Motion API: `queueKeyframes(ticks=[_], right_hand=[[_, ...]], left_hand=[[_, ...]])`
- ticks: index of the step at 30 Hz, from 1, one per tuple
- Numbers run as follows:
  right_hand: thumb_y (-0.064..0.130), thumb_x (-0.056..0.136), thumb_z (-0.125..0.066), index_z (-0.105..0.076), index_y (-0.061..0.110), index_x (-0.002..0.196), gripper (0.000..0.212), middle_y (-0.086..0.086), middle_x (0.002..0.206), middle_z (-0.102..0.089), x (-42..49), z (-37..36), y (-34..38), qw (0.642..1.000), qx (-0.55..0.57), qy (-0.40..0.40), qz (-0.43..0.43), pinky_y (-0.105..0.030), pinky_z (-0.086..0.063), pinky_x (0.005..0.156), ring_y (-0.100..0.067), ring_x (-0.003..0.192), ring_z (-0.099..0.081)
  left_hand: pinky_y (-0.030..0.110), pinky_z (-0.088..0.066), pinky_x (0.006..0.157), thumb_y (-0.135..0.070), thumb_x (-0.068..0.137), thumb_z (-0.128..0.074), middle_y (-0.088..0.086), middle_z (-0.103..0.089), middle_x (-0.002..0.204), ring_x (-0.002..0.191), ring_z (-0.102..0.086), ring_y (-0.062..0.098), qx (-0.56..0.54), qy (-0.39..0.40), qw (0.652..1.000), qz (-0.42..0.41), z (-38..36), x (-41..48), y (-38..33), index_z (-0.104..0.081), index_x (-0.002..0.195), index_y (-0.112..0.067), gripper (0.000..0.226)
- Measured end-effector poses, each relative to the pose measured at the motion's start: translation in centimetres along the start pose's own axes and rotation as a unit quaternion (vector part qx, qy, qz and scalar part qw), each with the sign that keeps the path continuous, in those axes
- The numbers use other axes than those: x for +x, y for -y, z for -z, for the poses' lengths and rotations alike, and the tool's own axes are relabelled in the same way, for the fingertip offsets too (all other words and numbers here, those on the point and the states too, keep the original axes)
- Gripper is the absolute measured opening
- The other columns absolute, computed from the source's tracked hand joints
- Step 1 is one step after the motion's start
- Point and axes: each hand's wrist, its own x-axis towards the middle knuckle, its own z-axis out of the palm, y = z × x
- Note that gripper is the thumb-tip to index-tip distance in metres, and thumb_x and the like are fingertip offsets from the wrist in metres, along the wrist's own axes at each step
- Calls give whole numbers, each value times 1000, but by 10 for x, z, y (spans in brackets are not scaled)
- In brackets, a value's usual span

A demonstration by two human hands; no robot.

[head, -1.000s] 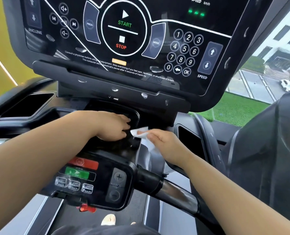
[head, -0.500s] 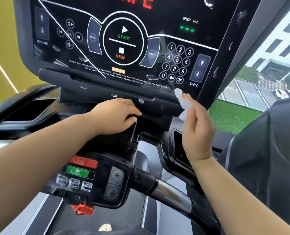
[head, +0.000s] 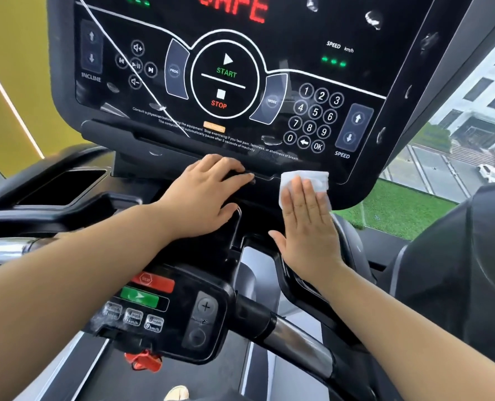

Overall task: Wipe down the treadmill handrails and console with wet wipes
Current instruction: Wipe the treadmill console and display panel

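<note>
1. Our right hand (head: 307,224) lay flat, fingers straight and together. It pressed the wet wipe (head: 304,180) against the lower right edge of the console (head: 298,53), just below the number keys.
2. Our left hand (head: 202,198) was on the ledge (head: 153,137) under the console. Its fingers were bent over the front lip and the thumb was tucked beneath, so we read it as a bracing hold.
3. The wipe was white and folded into a small pad. It showed above and to the left of the fingertips (head: 305,183); the rest was hidden under the hand.
4. The relation that mattered was this: nearly all of the console face lay above and to the left of the wipe, and its long axis ran side to side. The right hand was the nearer one to the keypad and speed keys, so we judged that an upward or leftward stroke would come next.
5. The console was glossy black, with red lettering at the top and a START and STOP ring in the middle. Pale droplets or reflections dotted it; we could not tell which.
6. The right handrail (head: 295,342), dark with a chrome section, ran low in view, well apart from the wipe and nearer our right arm. The small control pad (head: 159,308) sat beside it.
</note>
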Motion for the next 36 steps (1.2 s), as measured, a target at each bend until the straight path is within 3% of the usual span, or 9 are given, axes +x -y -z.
queueKeyframes(ticks=[4,10,12,16,22,26,28,32,36], right_hand=[[54,85,-44,-6,2,148,90,-15,155,-5,19,8,14,1000,10,-10,11,-42,4,118,-29,144,3],[57,88,-23,7,2,149,88,-15,157,19,-16,8,-24,998,-52,21,20,-43,5,119,-28,146,14],[57,87,-20,8,0,149,89,-17,156,19,-14,9,-21,998,-59,17,19,-44,7,119,-29,145,15],[58,89,-20,3,0,148,87,-14,156,1,18,11,1,998,-45,-6,39,-42,8,119,-28,145,14],[53,93,-19,9,5,150,80,-8,158,19,6,1,-28,992,-41,-39,115,-39,6,119,-22,146,15],[52,90,-24,12,5,149,84,-8,157,22,-13,0,-41,995,-29,-20,92,-41,6,119,-23,146,15],[55,92,-28,14,3,148,87,-12,156,25,-12,4,-28,997,-36,-9,66,-42,10,118,-25,145,18],[58,85,-41,-6,0,148,92,-12,157,3,17,14,5,999,-33,-17,25,-43,10,118,-27,145,12],[54,91,-22,-10,0,147,79,-15,155,-6,23,18,5,997,-66,-17,22,-44,10,118,-28,146,10]], left_hand=[[44,-48,86,-41,79,-41,7,-58,118,107,-43,24,-5,3,1000,0,1,1,1,-61,125,-14,57],[43,-47,87,-42,77,-41,6,-57,118,107,-44,24,0,-11,1000,-5,-2,0,2,-60,125,-13,59],[42,-47,88,-42,77,-42,6,-57,118,106,-44,24,-2,-14,1000,-4,-3,0,2,-60,125,-14,59],[44,-47,87,-42,77,-41,5,-56,120,109,-40,21,-5,-7,1000,-3,-2,1,4,-59,127,-15,59],[42,-44,92,-43,81,-40,2,-53,125,113,-41,22,-6,30,1000,6,4,3,8,-54,132,-18,59],[43,-41,93,-35,78,-54,4,-54,124,114,-38,20,-17,18,1000,14,1,3,6,-55,132,-16,57],[41,-39,93,-39,80,-49,3,-53,125,114,-42,23,-26,27,999,17,2,3,6,-55,132,-17,57],[41,-33,102,-38,84,-52,3,-46,132,122,-37,24,-46,42,998,24,13,5,23,-49,138,-18,58],[42,-30,108,-43,87,-44,2,-43,135,127,-35,25,-10,77,995,61,30,-3,63,-43,142,-20,59]])
